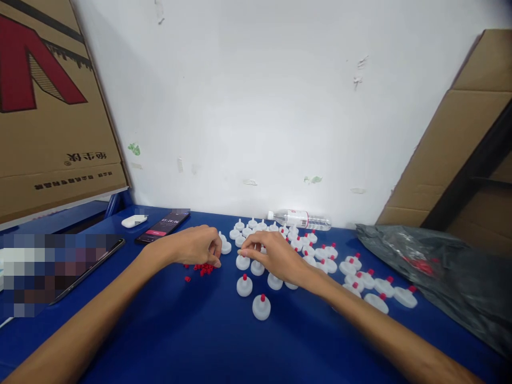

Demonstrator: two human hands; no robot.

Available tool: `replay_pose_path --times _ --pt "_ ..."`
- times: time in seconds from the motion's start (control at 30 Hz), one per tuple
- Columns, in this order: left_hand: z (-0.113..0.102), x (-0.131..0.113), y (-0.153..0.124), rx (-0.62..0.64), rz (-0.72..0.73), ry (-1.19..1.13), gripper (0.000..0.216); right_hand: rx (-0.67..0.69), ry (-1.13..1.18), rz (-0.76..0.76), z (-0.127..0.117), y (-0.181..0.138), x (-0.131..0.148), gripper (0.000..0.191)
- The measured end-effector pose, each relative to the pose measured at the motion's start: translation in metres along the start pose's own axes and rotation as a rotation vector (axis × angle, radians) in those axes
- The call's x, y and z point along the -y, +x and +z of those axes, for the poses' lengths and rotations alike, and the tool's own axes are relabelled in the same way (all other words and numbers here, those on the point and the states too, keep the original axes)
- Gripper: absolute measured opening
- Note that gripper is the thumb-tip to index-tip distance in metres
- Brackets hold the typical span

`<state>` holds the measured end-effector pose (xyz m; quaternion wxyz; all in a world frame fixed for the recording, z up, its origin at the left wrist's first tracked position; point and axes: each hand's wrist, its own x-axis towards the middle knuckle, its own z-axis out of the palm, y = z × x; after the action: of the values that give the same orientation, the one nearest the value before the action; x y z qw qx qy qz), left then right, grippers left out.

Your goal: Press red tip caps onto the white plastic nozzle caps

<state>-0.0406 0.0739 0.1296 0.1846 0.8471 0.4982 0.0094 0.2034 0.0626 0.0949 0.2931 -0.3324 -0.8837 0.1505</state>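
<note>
My left hand [200,246] reaches down at a small pile of red caps [206,270], its fingers curled together at the pile's edge. Whether a cap is between those fingertips is hidden. With thumb and index finger pinched, my right hand [272,253] is at the top of a white nozzle lid [242,263]; the small red tip there is mostly covered by the fingers. In front stand two white lids with red caps on their spouts, a nearer lid [261,308] and a farther lid [244,286]. Behind my hands, several bare-spouted white lids [239,225] stand grouped.
Several red-capped lids [376,288] spread to the right, near a dark plastic bag [452,288]. A clear bottle [308,220] lies along the wall. On the left are a phone [164,226], a white case [132,221], a larger screen device [88,269] and a cardboard box [60,128].
</note>
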Motion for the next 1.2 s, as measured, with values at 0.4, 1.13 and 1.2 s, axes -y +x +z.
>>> replay_pose_path --times 0.4,1.13,1.2 --pt "0.002 -0.002 0.008 -0.235 0.113 0.012 0.020 0.080 -0.315 -0.032 -0.012 -0.006 -0.014 0.051" --pt "0.026 -0.029 0.020 -0.630 0.325 -0.269 0.021 -0.046 -0.206 -0.160 -0.027 -0.005 -0.011 0.015" --pt "0.025 -0.030 0.020 -0.636 0.293 -0.229 0.023 -0.032 -0.256 -0.187 -0.027 -0.005 -0.008 0.011"
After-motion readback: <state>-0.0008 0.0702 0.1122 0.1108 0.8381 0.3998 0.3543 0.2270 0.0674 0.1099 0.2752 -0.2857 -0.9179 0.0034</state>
